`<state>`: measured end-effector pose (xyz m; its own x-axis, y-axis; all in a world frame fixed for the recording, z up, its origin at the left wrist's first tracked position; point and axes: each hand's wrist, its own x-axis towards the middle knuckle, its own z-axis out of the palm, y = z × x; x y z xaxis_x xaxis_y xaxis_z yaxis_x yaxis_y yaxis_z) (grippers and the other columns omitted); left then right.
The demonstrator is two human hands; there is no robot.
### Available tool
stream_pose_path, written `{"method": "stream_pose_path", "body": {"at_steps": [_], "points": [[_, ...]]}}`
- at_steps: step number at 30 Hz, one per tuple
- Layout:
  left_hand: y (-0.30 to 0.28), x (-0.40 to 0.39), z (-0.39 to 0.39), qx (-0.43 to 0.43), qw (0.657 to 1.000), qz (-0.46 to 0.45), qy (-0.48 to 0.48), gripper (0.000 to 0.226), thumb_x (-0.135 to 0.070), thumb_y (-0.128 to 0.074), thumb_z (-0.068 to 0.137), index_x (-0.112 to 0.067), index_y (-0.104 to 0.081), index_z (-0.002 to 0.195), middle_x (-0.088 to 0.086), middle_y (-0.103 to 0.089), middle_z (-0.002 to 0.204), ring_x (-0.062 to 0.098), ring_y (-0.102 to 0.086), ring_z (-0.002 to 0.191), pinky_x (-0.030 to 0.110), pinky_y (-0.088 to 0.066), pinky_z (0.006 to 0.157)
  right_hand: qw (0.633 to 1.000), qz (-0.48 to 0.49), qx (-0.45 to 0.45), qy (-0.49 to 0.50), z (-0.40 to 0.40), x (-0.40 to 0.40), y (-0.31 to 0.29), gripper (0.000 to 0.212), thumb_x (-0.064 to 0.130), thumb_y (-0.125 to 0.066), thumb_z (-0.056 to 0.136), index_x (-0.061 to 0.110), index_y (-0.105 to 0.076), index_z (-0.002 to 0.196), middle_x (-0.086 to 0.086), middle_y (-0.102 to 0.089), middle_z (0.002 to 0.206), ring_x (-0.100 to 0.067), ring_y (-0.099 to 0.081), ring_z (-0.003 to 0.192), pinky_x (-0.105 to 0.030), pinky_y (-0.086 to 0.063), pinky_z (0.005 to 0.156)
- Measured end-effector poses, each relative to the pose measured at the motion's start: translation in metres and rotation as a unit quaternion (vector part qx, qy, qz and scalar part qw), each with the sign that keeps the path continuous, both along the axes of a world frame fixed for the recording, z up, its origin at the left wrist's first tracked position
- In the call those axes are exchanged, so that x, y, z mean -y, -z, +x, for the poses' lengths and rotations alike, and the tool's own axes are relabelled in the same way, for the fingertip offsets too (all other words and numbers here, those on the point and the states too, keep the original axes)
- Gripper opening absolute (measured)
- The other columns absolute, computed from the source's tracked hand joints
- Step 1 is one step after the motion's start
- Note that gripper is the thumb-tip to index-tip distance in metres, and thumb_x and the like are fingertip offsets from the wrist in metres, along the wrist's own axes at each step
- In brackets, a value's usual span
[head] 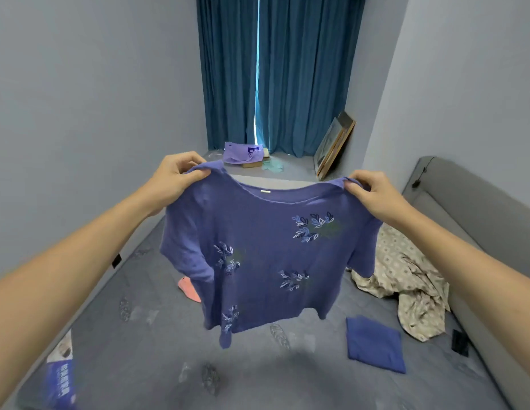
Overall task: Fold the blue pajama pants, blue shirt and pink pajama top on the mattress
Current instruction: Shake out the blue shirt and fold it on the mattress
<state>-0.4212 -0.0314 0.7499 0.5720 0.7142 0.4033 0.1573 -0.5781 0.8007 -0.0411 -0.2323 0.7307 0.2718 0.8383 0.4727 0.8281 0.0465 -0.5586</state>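
Up in the air, the left hand (172,176) pinches one shoulder of the blue shirt (266,255), and the right hand (373,195) pinches the other shoulder. Both hands have their fingers curled tight on the cloth. The shirt hangs down between them, above the mattress (133,335) and not touching it. Its neck is at the top and its bottom edge points down toward the bed. The long way of the shirt runs up and down, and the shoulders stretch from side to side. The side with the little leaf pictures faces the camera. The left sleeve droops and folds in on itself, so its shape is hard to see.

Behind the shirt, a small pink piece (189,289) peeks out on the mattress. Most of it is hidden, so it may be the pink pajama top, but that is not sure. A folded blue cloth (374,343) lies flat on the mattress, down to the right of the shirt, well apart from it. Beside that sits a crumpled patterned blanket (405,279), next to the grey headboard (465,208). A small black thing (459,342) lies near the blanket, too small to make out. Far back hang blue curtains (284,72), with a purple bag (241,152) on the ledge below them.
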Motion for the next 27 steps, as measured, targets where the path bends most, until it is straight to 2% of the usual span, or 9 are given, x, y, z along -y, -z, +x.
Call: {"method": "stream_pose_path", "body": {"at_steps": [5,9,13,16,19,24,26,27], "points": [[0.014,0.046,-0.055,-0.007,0.999,-0.016,0.030,0.012,-0.013,-0.063,0.100,-0.002,-0.067,0.102,0.007,-0.072,0.089,0.008,-0.063,0.078,0.018,-0.050,0.072,1.000,-0.007,-0.010,0.006,-0.064,0.060,0.007,0.038,0.017,-0.058,0.102,0.025,-0.050,0.066,0.013,-0.042,0.056,-0.005,-0.034,0.055,-0.018,-0.027,0.053],[0.029,0.076,-0.089,-0.010,0.998,-0.031,0.047,0.014,-0.012,-0.063,0.099,0.001,-0.066,0.102,0.004,-0.073,0.087,0.007,-0.064,0.077,0.015,-0.051,0.071,1.000,-0.002,-0.025,0.012,-0.102,0.099,0.012,0.034,0.019,-0.057,0.103,0.025,-0.055,0.069,0.014,-0.046,0.056,-0.004,-0.035,0.055,-0.017,-0.027,0.051],[0.044,0.094,-0.107,-0.016,0.997,-0.043,0.058,0.014,-0.014,-0.063,0.099,0.000,-0.066,0.102,0.007,-0.073,0.089,0.011,-0.064,0.079,0.018,-0.052,0.072,1.000,0.002,-0.026,0.016,-0.125,0.117,0.022,0.032,0.017,-0.059,0.102,0.026,-0.059,0.071,0.015,-0.052,0.057,-0.003,-0.040,0.055,-0.016,-0.029,0.052],[0.055,0.099,-0.112,-0.019,0.997,-0.050,0.061,0.012,-0.014,-0.063,0.100,-0.003,-0.067,0.100,0.006,-0.074,0.089,0.012,-0.065,0.080,0.023,-0.052,0.075,1.000,-0.004,-0.024,0.020,-0.130,0.118,0.030,0.028,0.017,-0.059,0.101,0.021,-0.061,0.074,0.017,-0.053,0.057,-0.003,-0.042,0.054,-0.016,-0.029,0.052],[0.070,0.098,-0.110,-0.022,0.997,-0.050,0.056,0.012,-0.014,-0.063,0.099,-0.002,-0.068,0.100,0.007,-0.073,0.089,0.011,-0.065,0.080,0.020,-0.051,0.074,1.000,-0.010,-0.017,0.022,-0.133,0.112,0.042,0.028,0.017,-0.061,0.100,0.017,-0.059,0.072,0.014,-0.049,0.055,-0.004,-0.038,0.053,-0.020,-0.027,0.053],[0.107,0.078,-0.094,-0.045,0.997,-0.053,0.045,0.010,-0.011,-0.064,0.099,-0.003,-0.068,0.098,0.005,-0.072,0.089,0.006,-0.063,0.080,0.018,-0.050,0.074,0.999,-0.027,-0.021,0.025,-0.127,0.089,0.077,0.039,0.013,-0.063,0.098,0.028,-0.052,0.065,0.010,-0.045,0.053,-0.002,-0.039,0.052,-0.017,-0.029,0.052],[0.127,0.063,-0.085,-0.060,0.996,-0.051,0.039,0.008,-0.011,-0.065,0.098,-0.004,-0.069,0.097,0.001,-0.072,0.088,0.003,-0.062,0.079,0.016,-0.049,0.074,0.998,-0.042,-0.027,0.025,-0.116,0.072,0.098,0.030,0.015,-0.063,0.097,0.024,-0.059,0.069,0.010,-0.051,0.057,-0.003,-0.040,0.055,-0.019,-0.030,0.055],[0.138,0.053,-0.080,-0.069,0.996,-0.051,0.035,0.007,-0.011,-0.065,0.098,-0.005,-0.069,0.097,-0.001,-0.072,0.087,0.002,-0.062,0.079,0.015,-0.049,0.074,0.998,-0.051,-0.029,0.022,-0.109,0.063,0.110,0.023,0.017,-0.063,0.097,0.019,-0.064,0.074,0.008,-0.055,0.061,-0.005,-0.042,0.057,-0.025,-0.034,0.058]]}}
